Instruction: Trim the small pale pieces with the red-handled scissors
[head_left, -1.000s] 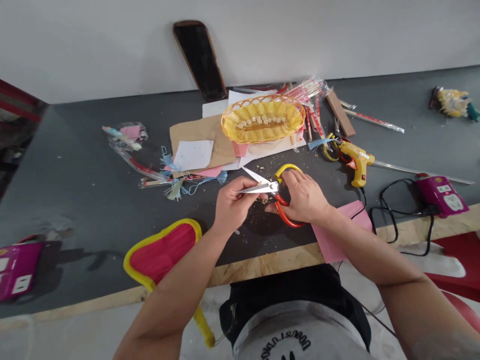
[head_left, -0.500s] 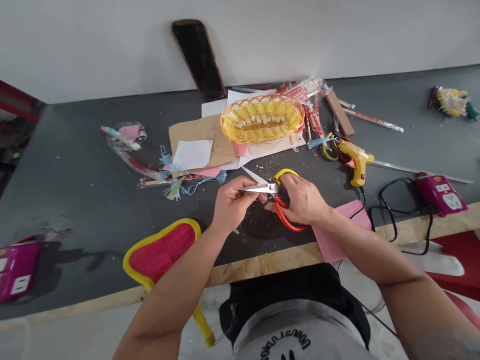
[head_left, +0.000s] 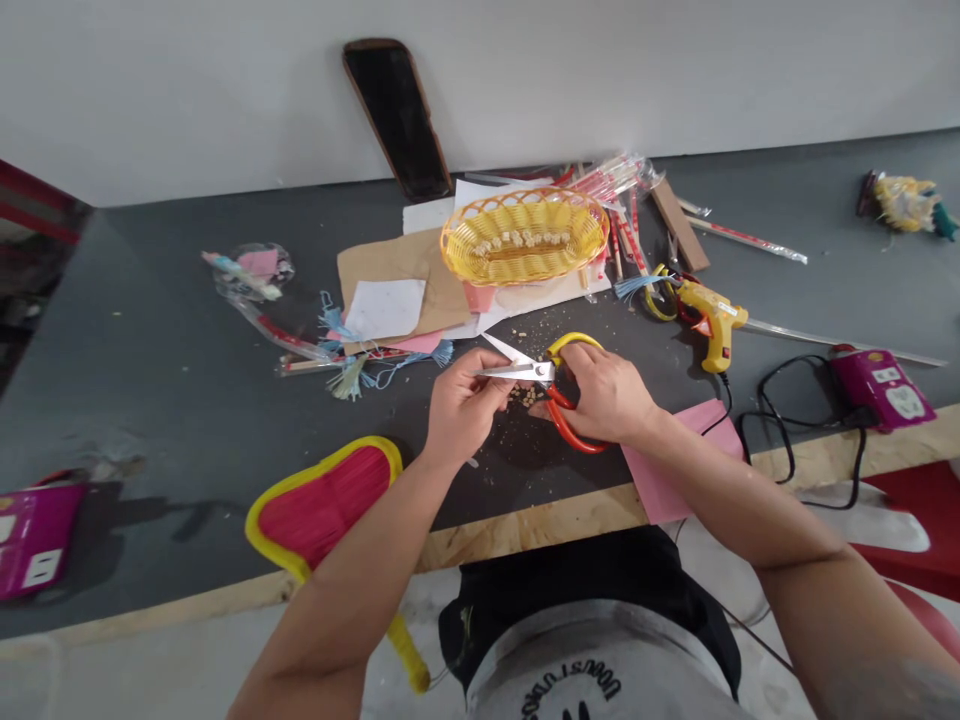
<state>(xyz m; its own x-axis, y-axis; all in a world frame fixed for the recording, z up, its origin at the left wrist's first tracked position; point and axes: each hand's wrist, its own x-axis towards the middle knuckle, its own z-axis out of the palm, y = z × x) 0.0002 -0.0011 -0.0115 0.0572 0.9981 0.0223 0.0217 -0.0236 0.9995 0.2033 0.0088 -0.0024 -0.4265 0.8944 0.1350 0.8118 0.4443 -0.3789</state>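
My right hand (head_left: 606,393) is closed on a pair of scissors (head_left: 534,371) with one yellow and one red handle, its blades spread apart and pointing left. My left hand (head_left: 466,405) has its thumb and fingers pinched together at the lower blade; whatever they grip is hidden or too small to make out. Small pale cut bits (head_left: 525,397) lie scattered on the table below and between the hands. Beyond them a yellow woven basket (head_left: 525,262) holds a row of similar small pale pieces.
A yellow glue gun (head_left: 712,318) lies right, its cord running near a purple power box (head_left: 883,390). Pink paper (head_left: 679,455) is under my right forearm. A yellow-edged red fan (head_left: 326,500) lies left. A phone (head_left: 397,118) leans on the wall; wrapped sticks (head_left: 622,190) lie behind the basket.
The scissors have shifted slightly, with the red handle a little higher. My left fingers have drawn in, and more of the cut bits between the hands now shows.
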